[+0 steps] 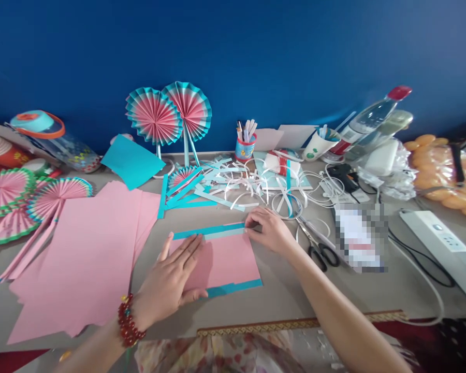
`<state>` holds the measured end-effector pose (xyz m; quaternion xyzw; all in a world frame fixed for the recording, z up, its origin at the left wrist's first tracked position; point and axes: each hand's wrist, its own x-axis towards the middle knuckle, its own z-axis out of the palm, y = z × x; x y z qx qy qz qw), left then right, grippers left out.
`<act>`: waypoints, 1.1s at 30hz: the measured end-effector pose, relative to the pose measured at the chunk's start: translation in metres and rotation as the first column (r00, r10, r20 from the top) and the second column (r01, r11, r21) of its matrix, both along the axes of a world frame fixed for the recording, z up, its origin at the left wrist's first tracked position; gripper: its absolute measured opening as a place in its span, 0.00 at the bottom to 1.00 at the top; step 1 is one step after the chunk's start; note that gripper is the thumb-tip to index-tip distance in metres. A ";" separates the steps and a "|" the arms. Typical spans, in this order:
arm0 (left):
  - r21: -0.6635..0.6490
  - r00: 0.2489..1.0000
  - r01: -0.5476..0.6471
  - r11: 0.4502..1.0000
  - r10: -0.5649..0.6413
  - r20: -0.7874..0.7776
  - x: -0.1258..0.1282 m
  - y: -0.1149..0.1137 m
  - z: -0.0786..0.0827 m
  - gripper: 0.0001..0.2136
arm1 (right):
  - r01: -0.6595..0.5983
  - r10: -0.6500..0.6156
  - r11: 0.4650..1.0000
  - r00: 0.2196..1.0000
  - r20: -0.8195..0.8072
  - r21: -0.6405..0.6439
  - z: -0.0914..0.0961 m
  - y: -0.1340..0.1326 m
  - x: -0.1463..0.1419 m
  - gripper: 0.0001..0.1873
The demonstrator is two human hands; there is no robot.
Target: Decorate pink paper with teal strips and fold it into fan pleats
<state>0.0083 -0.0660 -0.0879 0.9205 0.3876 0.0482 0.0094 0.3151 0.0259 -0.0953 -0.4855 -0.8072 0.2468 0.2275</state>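
A pink sheet of paper (227, 261) with blue strips along its far and near edges lies on the table in front of me. My left hand (174, 274) rests flat on its left part, fingers stretched out over the pink surface and up to the far blue strip. At the far right corner, the thumb and curled fingers of my right hand (270, 230) pinch the paper's edge. A pale strip runs just below the far blue band. To the right of the sheet lie scissors (320, 246) with black handles.
Large pink sheets (85, 259) are piled at left, beside folded paper fans (60, 199). Two round fans (154, 116) stand against the blue wall. Paper scraps (241, 181), a pen cup (244, 147), a bottle (373, 122) and a power strip (438, 238) occupy the back and right.
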 end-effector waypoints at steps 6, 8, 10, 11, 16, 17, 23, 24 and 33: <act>0.016 0.998 -0.043 0.999 0.042 0.038 0.009 0.004 0.005 0.35 | -0.028 0.033 0.996 0.998 -0.060 0.080 0.005 -0.005 0.004 0.11; 0.028 0.997 -0.048 0.998 0.046 0.059 0.011 0.005 0.005 0.33 | -0.112 0.112 0.987 0.994 0.004 0.114 0.006 -0.007 0.003 0.11; 0.032 0.994 -0.076 0.997 0.074 0.085 0.011 0.005 0.004 0.31 | -0.131 0.123 0.985 0.990 0.068 0.115 0.006 -0.008 0.003 0.10; 0.034 0.992 -0.089 0.995 0.085 0.096 0.011 0.005 0.004 0.31 | -0.122 0.114 0.986 0.990 0.080 0.110 0.006 -0.007 0.003 0.10; 0.065 0.995 -0.043 0.997 0.037 0.096 0.005 0.004 0.003 0.35 | -0.183 0.172 0.975 0.981 0.094 0.124 0.009 -0.004 0.007 0.13; 0.071 0.995 -0.035 0.997 0.028 0.096 0.004 0.004 0.003 0.36 | -0.206 0.192 0.970 0.975 0.110 0.132 0.011 -0.005 0.008 0.14; 0.104 0.996 -0.009 0.995 -0.001 0.092 -0.003 0.001 -0.001 0.35 | -0.280 0.237 0.938 0.948 0.211 0.204 0.020 -0.017 0.011 0.19; 0.103 0.996 -0.008 0.995 -0.001 0.088 -0.003 0.000 -0.003 0.34 | -0.282 0.238 0.935 0.949 0.208 0.216 0.019 -0.018 0.013 0.20; 0.054 0.983 -0.084 0.995 0.074 0.170 -0.020 0.004 0.000 0.27 | -0.263 0.182 0.934 0.932 0.313 0.241 0.018 -0.018 0.016 0.17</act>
